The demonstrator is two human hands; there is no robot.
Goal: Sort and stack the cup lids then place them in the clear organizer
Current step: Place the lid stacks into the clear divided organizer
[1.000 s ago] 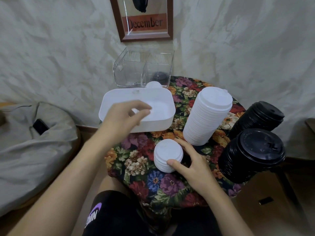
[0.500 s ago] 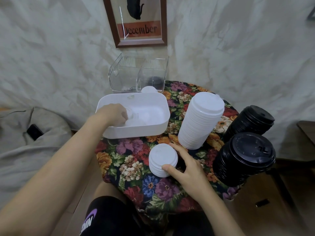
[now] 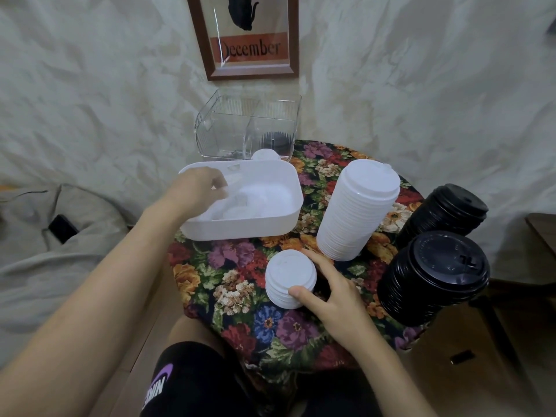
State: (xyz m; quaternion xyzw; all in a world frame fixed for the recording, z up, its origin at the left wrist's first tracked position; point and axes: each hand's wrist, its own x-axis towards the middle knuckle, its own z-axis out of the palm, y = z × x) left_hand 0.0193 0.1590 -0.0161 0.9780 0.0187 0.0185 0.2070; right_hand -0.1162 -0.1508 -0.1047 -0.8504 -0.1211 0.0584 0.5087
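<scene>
White lid stack (image 3: 291, 276) sits gripped by the right hand (image 3: 334, 299). The left hand (image 3: 195, 189) curls inside the bin (image 3: 270, 227); blur hides whether it holds anything.

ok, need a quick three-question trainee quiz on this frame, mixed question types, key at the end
1. Count: how many black lid stacks stand on the table outside the clear organizer?
2. True or false: the right hand grips the short white lid stack, thumb on its near side.
3. Pick one: the left hand reaches into A) the clear organizer, B) the white bin, C) a black lid stack.

Key: 1) two. 2) true. 3) B.
</scene>
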